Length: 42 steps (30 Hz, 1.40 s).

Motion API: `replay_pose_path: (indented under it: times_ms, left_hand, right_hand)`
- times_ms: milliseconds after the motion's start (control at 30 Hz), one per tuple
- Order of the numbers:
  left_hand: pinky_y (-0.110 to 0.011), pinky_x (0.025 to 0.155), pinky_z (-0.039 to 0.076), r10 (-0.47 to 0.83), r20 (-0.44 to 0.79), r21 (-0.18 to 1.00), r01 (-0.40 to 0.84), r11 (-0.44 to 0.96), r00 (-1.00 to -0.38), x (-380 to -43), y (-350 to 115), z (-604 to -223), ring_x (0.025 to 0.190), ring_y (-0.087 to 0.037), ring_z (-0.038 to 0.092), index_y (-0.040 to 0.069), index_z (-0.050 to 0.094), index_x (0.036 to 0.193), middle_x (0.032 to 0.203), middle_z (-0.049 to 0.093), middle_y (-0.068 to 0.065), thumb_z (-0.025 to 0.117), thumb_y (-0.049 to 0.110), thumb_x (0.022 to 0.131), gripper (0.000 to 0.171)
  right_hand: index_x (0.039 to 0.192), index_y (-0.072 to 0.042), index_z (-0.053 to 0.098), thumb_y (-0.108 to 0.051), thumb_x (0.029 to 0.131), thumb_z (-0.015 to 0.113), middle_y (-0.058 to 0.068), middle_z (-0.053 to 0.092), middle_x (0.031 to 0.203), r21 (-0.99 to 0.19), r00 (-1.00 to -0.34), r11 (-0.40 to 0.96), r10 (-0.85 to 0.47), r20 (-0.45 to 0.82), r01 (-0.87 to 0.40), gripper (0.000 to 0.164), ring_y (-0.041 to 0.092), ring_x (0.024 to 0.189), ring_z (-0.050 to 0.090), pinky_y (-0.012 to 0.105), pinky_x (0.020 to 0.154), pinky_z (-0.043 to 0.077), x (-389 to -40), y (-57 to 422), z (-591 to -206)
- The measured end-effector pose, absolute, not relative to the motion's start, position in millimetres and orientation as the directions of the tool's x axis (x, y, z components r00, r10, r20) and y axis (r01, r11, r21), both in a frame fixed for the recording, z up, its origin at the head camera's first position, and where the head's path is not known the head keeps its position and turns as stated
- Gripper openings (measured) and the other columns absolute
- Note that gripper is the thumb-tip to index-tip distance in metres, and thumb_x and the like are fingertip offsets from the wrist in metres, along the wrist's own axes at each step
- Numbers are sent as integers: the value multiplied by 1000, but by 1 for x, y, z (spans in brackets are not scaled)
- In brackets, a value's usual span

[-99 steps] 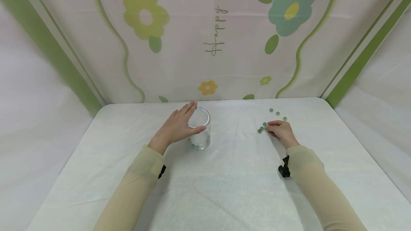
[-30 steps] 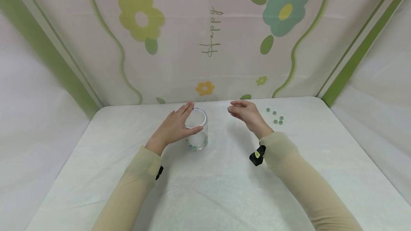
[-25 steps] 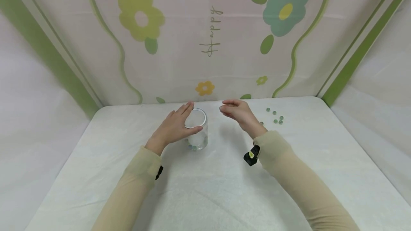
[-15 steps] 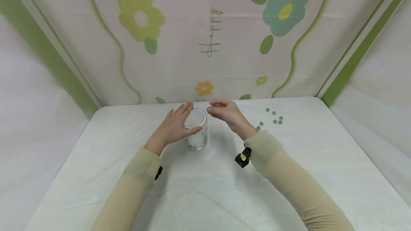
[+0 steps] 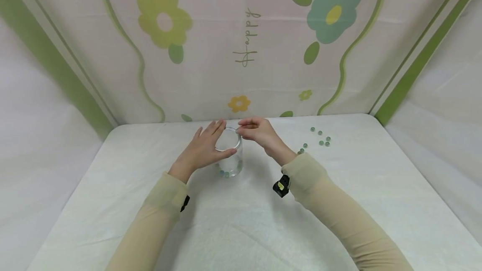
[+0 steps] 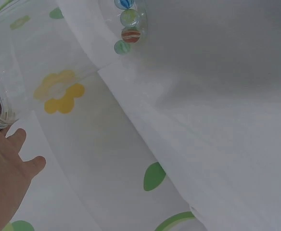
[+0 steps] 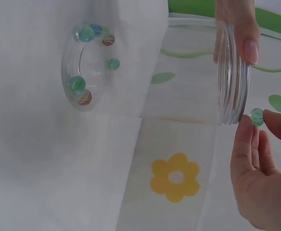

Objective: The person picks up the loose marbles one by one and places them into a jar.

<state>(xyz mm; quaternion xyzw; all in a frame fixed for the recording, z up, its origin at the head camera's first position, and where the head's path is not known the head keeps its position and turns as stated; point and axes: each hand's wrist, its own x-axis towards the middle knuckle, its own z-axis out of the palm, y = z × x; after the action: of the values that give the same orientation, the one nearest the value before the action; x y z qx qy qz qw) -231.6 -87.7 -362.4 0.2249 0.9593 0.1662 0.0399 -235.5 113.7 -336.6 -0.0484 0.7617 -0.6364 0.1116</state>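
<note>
A clear glass jar [image 5: 236, 160] stands upright on the white cloth, its mouth uncovered. My left hand [image 5: 202, 147] holds it by the rim, thumb across the near side and fingers along the far side. In the left wrist view some fingers stretch out past the rim. My right hand [image 5: 262, 134] is at the jar's right rim. Between its thumb and fingertips it pinches a green glass marble [image 7: 256, 117], right beside the mouth. Several green, blue and red-striped marbles lie on the jar's bottom, among them a green marble [image 7: 77, 84].
Several loose green marbles lie at the back right of the table, one of them a marble [image 5: 327, 144]; my right sleeve [image 5: 306, 175] partly overlaps this group. A flowered curtain [image 5: 211, 74] rises behind the table's far edge.
My right hand has moved left from the loose marbles to the jar's rim, bringing a marble with it. My left hand has stayed at the jar.
</note>
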Motion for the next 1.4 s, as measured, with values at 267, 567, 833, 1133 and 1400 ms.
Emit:
replay_pose_path:
  times_ms: [267,567,833,1133,1400]
  left_hand:
    - [-55,121,8,448,-1,332,422,844,-894,-231,-88,-363,151,-23,11,13,12,155,162,13,-1,47,68,88,93]
    - [-56,121,9,444,-6,329,417,847,-896,-232,-89,-363,151,-23,12,14,11,155,162,13,-1,47,68,87,94]
    - [-56,121,10,445,-7,327,419,847,-895,-232,-89,-363,151,-24,13,14,11,155,162,12,-2,47,69,87,95]
    - [-55,121,11,450,2,315,427,848,-893,-233,-86,-362,150,-24,14,15,10,155,162,12,-1,48,68,87,94]
    - [-55,121,11,452,-1,309,429,848,-892,-233,-86,-363,150,-24,14,15,9,155,163,11,-1,47,68,88,94]
  right_hand:
    - [119,2,60,-9,90,64,13,63,110,-975,-974,208,-196,-116,74,31,21,103,63,37,98,52,-236,110,-337]
    - [121,2,59,-9,91,62,17,62,118,-980,-970,190,-217,-107,65,32,23,105,63,38,99,52,-237,111,-338]
    - [125,2,57,-9,92,61,18,60,122,-980,-969,176,-210,-131,95,36,24,108,61,40,103,49,-239,122,-340]
    - [134,0,50,-9,94,59,2,58,110,-970,-974,153,-93,-205,189,42,9,98,62,31,102,49,-252,181,-344]
    - [139,3,43,-15,96,56,-12,58,92,-963,-977,169,63,-201,209,48,-7,80,61,12,86,52,-258,253,-359]
